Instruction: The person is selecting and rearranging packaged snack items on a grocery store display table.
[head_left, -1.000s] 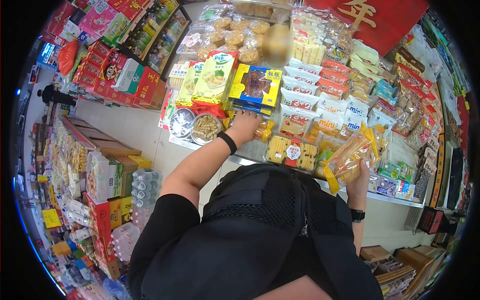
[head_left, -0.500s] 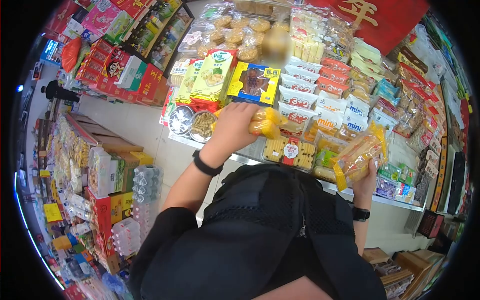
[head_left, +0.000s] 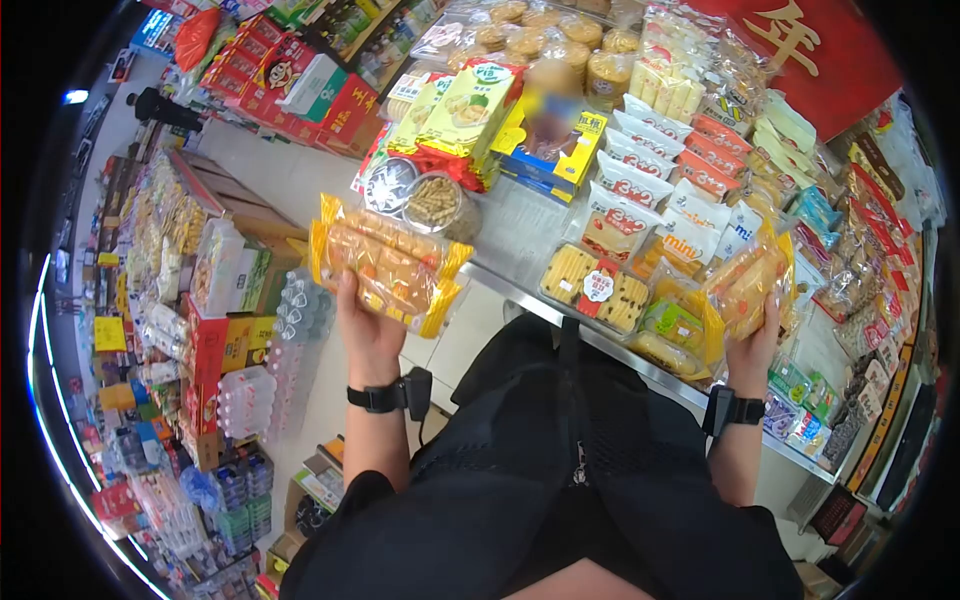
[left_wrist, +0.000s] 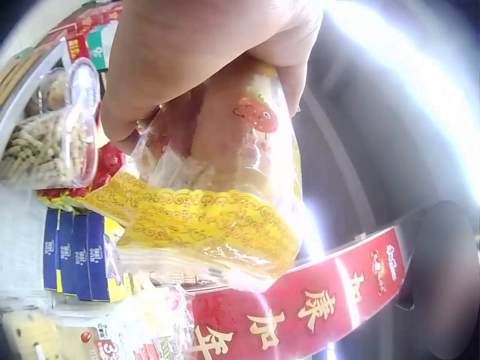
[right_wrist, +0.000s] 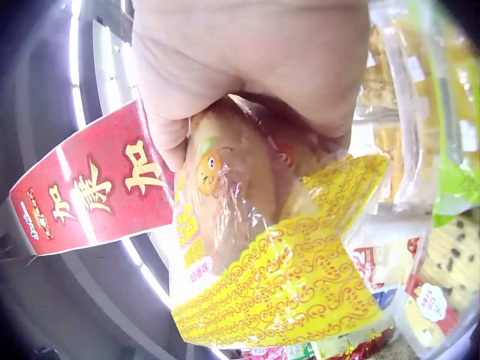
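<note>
My left hand (head_left: 372,322) grips a clear and yellow bag of bread (head_left: 388,268) off the front left of the display table. Long brown loaves show through its film, and a small red cartoon (left_wrist: 257,115) is printed on it in the left wrist view. On the other side, my right hand (head_left: 752,348) holds a similar bag of bread (head_left: 745,292) over the table's front right edge. In the right wrist view the thumb and fingers pinch this bag (right_wrist: 232,187) above its yellow patterned end. The two bags are held well apart.
The display table's metal edge (head_left: 510,287) runs before me. Near it sit a clear box of cookies (head_left: 592,287), round tubs of snacks (head_left: 435,203), and a blue and yellow box (head_left: 545,145). Several white snack packets (head_left: 617,222) stand in rows. Stacked goods (head_left: 230,350) fill the left.
My left hand has lifted its bag of bread off the table and carried it left, past the tubs. The right hand still holds its bag, a little higher. The view has turned slightly.
</note>
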